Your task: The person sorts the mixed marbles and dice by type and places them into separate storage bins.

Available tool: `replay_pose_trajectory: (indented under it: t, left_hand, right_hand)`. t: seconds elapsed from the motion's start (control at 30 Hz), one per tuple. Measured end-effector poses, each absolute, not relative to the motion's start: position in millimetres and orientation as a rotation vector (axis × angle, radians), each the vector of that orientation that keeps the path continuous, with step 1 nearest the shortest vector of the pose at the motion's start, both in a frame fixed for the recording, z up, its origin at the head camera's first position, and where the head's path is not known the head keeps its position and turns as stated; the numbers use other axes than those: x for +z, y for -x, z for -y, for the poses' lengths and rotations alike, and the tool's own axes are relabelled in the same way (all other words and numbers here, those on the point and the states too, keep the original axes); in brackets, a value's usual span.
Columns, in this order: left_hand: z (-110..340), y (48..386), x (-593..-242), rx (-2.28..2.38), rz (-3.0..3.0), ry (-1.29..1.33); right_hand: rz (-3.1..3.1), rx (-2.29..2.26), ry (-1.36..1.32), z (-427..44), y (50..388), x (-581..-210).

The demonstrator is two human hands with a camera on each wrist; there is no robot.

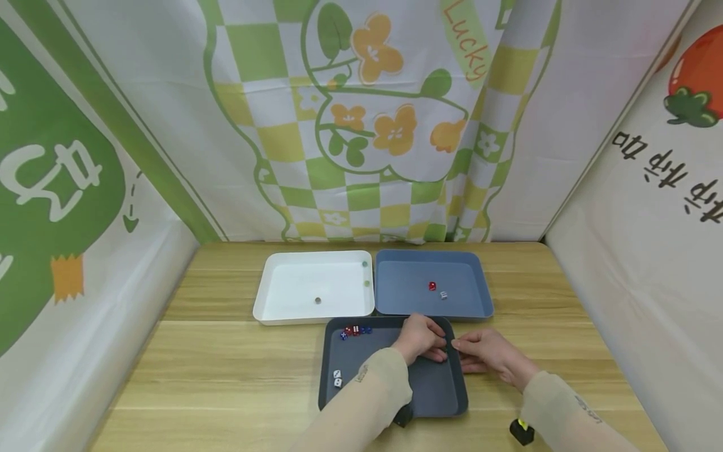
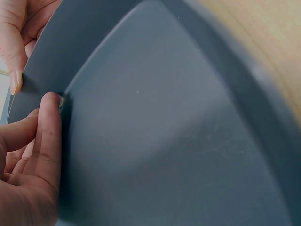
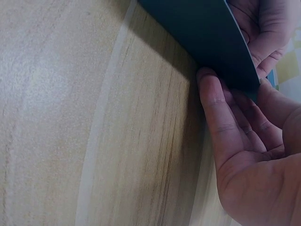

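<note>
"Orange 'Lucky' lettering (image 1: 465,41) tops the curtain (image 1: 361,207), and there are Chinese characters (image 1: 669,176) over on the right-hand cloth!"

"The print on the 2 sleeves (image 1: 378,389) is too small to read. Down on the bench (image 1: 226,370), the dark tray (image 1: 432,392) sits just in front of the white tray (image 1: 305,276) and the blue tray (image 1: 407,295), with wood to its left and right."

"And the right hand (image 1: 491,358)?"

"Gripping that dark tray! Thumb at the right rim, other fingers against the outer wall."

"Left hand (image 1: 420,339)?"

"Inside, 1 finger straight along that same wall, its tip right at a small glinting piece (image 2: 61,100) near the corner. Pinched or merely touched, I can't tell!"

"Neighbours?"

"Red and blue dice (image 1: 356,330) bunch at the far left corner; 2 white dice (image 1: 337,378) lie nearer, by the left wall."
</note>
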State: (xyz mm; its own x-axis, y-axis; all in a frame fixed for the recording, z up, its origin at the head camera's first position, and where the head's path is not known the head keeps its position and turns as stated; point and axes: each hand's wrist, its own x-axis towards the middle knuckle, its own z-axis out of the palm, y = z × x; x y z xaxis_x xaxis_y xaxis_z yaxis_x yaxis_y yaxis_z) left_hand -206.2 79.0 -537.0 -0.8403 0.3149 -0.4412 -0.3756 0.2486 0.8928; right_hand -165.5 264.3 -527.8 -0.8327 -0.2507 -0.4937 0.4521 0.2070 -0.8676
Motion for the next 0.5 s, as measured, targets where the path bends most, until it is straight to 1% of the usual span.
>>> replay_pose_trajectory:
  t: [0.17,0.5]
  left_hand:
    - [-80.2,207.9,-538.7,1.638,-1.995,0.068]
    - [-72.3,213.3,-535.9,1.65,-1.997,0.006]
  right_hand:
    - [-1.948,-1.672,-0.207,-264.5,166.1,-529.4]
    - [-1.939,-1.675,-0.22,-264.8,166.7,-529.4]
